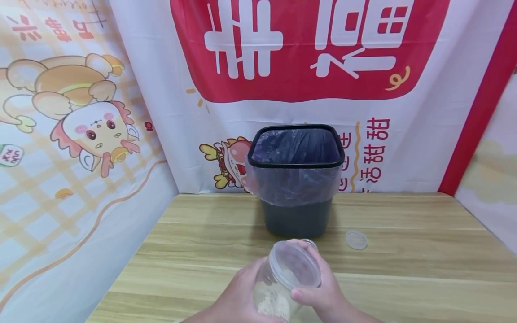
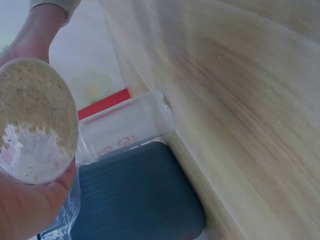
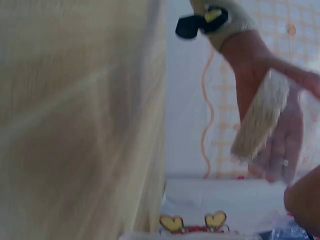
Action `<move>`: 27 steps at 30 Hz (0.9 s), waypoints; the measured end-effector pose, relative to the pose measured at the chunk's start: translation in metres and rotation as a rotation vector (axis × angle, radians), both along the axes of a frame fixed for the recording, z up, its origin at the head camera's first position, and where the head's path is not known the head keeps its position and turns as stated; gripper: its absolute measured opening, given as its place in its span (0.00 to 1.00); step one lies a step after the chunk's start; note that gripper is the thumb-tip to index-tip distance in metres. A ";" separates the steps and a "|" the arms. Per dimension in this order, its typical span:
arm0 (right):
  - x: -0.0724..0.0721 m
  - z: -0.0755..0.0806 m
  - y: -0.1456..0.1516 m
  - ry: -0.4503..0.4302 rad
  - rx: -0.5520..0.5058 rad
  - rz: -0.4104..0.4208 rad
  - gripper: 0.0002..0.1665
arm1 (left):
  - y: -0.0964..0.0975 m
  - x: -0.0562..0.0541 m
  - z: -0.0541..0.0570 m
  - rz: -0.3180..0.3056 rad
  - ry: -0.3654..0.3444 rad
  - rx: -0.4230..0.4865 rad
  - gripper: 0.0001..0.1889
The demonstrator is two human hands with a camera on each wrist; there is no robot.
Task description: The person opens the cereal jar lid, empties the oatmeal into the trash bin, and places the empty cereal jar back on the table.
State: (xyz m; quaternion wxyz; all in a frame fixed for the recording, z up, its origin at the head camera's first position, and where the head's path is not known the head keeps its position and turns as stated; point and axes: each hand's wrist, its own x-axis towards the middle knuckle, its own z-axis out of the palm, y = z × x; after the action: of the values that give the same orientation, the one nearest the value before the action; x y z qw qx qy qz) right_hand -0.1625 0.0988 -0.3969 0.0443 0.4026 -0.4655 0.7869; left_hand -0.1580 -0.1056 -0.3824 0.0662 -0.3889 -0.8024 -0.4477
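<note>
A clear plastic jar with a translucent lid on its mouth is tilted above the table. Pale, crumbly granular stuff lies inside, against the base and along one side. My left hand grips the jar's body from the left, its fingers showing through the clear wall in the right wrist view. From the right, my right hand holds the lid by its rim, thumb on the near edge and fingers round the far side. Behind the hands a second clear jar stands on the table, mostly hidden in the head view.
A dark bin lined with a clear bag stands at the back of the wooden table. To its right lies a loose clear lid. Printed cloths hang behind and at the sides.
</note>
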 end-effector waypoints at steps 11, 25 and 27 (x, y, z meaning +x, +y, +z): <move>0.001 0.005 0.002 -0.064 0.028 -0.013 0.37 | 0.004 0.004 0.002 0.153 0.039 -0.001 0.45; 0.025 0.012 -0.025 -0.371 0.038 -0.463 0.36 | 0.016 0.000 -0.005 0.380 0.359 -0.120 0.49; 0.025 0.011 -0.025 -0.380 0.034 -0.459 0.35 | 0.015 0.000 -0.005 0.381 0.363 -0.127 0.49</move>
State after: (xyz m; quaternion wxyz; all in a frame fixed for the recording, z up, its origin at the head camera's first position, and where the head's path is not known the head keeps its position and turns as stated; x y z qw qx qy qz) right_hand -0.1378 0.0743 -0.3855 0.1263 0.1331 -0.5574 0.8097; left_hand -0.1583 -0.0901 -0.3879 0.2673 -0.3083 -0.8625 -0.2992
